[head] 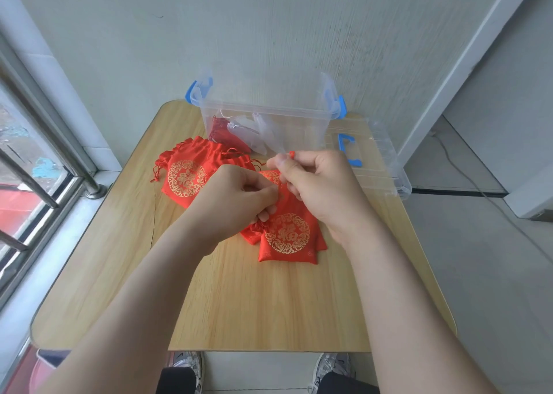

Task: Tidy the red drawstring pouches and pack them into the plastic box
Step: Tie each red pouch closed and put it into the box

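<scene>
Left hand (236, 196) pinches pouch (287, 235) mouth; right hand (317, 184) pinches, seemingly, its cord (291, 154). Hard tug may knot it.

The gold character 福 can be read on the front of the near red pouch (286, 234).

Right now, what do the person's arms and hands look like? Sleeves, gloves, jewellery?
The left hand and right hand are bare: no gloves, rings or watch visible. The left forearm and right forearm are uncovered to the frame edge, with no sleeves in view. Lower down are dark trousers and grey-white trainers.
</scene>
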The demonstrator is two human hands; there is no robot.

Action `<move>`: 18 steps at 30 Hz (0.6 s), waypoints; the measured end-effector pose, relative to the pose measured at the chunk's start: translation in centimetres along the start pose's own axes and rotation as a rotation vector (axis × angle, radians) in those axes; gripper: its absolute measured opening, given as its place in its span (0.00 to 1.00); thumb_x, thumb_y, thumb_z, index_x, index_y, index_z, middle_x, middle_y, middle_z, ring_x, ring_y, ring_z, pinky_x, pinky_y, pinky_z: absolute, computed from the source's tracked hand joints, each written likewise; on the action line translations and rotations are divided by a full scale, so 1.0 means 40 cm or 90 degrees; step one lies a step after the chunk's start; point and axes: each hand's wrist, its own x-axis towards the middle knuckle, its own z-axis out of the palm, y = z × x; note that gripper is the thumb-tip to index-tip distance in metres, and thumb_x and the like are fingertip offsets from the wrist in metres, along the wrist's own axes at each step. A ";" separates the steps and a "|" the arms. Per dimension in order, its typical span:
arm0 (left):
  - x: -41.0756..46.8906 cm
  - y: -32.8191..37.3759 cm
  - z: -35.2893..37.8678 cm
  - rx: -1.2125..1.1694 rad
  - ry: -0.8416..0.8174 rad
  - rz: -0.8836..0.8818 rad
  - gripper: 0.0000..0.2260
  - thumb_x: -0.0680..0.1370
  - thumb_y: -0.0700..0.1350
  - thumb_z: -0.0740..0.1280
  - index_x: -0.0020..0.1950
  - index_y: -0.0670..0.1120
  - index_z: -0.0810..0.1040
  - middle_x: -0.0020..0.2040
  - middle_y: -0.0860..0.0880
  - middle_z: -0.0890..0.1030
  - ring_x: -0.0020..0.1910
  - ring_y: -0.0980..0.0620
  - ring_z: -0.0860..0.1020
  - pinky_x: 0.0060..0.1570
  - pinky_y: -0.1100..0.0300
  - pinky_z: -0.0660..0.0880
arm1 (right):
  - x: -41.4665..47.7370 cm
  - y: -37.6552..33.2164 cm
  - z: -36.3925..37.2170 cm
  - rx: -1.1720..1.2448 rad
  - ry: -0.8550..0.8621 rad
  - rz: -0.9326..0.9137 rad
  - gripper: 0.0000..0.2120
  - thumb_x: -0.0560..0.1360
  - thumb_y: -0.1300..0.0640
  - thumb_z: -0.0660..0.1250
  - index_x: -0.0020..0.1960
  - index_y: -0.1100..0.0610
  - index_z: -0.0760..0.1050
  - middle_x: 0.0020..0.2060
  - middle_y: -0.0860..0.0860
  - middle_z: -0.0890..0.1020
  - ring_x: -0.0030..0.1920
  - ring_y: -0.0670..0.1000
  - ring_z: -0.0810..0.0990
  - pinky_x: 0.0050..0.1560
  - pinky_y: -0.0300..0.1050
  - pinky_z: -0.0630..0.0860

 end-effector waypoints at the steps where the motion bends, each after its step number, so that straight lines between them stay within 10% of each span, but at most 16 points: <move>1: -0.002 0.002 -0.001 0.010 -0.018 0.005 0.09 0.81 0.39 0.69 0.42 0.40 0.86 0.36 0.46 0.86 0.33 0.56 0.81 0.32 0.63 0.77 | 0.000 0.002 -0.003 -0.003 -0.004 -0.002 0.09 0.83 0.52 0.71 0.51 0.52 0.89 0.30 0.40 0.80 0.31 0.39 0.75 0.43 0.41 0.72; 11: -0.006 -0.002 -0.016 -0.046 -0.027 0.029 0.13 0.83 0.48 0.71 0.43 0.43 0.87 0.39 0.45 0.87 0.37 0.50 0.80 0.37 0.55 0.76 | -0.006 -0.007 -0.002 0.056 0.026 -0.004 0.08 0.86 0.54 0.66 0.63 0.50 0.82 0.44 0.45 0.89 0.42 0.38 0.84 0.51 0.39 0.79; 18: 0.003 -0.003 -0.028 -0.204 -0.040 -0.001 0.14 0.82 0.49 0.71 0.51 0.37 0.87 0.40 0.43 0.84 0.39 0.52 0.79 0.41 0.58 0.73 | -0.027 -0.020 -0.002 -0.192 -0.016 -0.189 0.17 0.71 0.61 0.75 0.55 0.45 0.80 0.45 0.41 0.87 0.51 0.42 0.84 0.46 0.31 0.72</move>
